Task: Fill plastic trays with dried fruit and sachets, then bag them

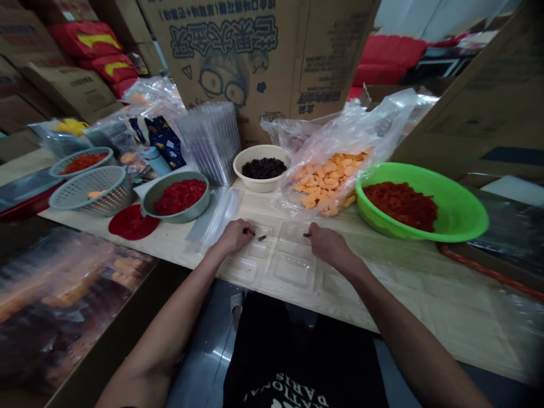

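Observation:
My left hand [234, 236] is closed in a pinch on a small dark brown piece, over the left part of the clear plastic compartment trays [293, 271]. Opposite it, my right hand [330, 247] pinches another small dark piece [306, 235] above the trays' right part. Between the two hands lies a loose dark piece [262, 238]. Just beyond the trays stands a cream bowl [260, 186] holding a heap of similar dark pieces [263, 168]. The exact kind of these pieces is too small to make out.
A clear bag of orange pieces [327, 180] lies behind my right hand, beside a green basin [459, 212] of red-orange pieces. To the left are a grey-green bowl [178, 214] of red pieces, a red lid [132, 224], a colander [91, 195] and stacked clear trays [212, 141].

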Demonstrator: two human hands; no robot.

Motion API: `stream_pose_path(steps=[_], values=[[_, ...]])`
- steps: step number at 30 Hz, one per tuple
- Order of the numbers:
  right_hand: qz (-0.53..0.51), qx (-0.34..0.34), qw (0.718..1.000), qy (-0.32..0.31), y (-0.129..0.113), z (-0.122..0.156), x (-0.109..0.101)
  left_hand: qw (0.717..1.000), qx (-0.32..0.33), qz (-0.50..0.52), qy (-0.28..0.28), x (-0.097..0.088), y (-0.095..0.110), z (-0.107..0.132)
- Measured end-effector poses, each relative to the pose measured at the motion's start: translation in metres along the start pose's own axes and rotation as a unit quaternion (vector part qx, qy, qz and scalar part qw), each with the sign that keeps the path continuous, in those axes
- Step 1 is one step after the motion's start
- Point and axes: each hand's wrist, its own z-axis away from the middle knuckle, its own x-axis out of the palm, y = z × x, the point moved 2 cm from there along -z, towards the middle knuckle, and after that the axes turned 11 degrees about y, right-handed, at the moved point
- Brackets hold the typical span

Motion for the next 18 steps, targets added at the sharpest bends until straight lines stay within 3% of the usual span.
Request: stream_pose_path(steps=[6, 9, 12, 14, 16, 18], values=[[0.007, -0.017, 1.0, -0.008, 0.001, 0.005, -0.002, 0.995, -0.071, 0.056, -0.039, -0.006, 0.002, 0.002], [-0.014, -0.012, 1.0, 0.002, 0.013, 0.005, -0.002, 0.989, -0.108, 0.101, 0.003, -0.014, 0.008, 0.002], [-0.145, 0.03, 0.987, 0.066, 0.034, 0.001, -0.004, 0.972, -0.107, 0.205, 0.043, -0.009, 0.039, -0.003], [-0.314, 0.097, 0.942, 0.068, 0.049, 0.001, -0.003, 0.959, -0.089, 0.267, 0.006, 0.007, 0.07, -0.009], [-0.476, 0.178, 0.861, 0.026, 0.061, 0.004, -0.001, 0.962, -0.042, 0.267, -0.035, 0.026, 0.101, -0.017], [-0.582, 0.222, 0.782, -0.004, 0.071, 0.011, -0.001, 0.978, 0.008, 0.202, -0.053, 0.044, 0.123, -0.025]])
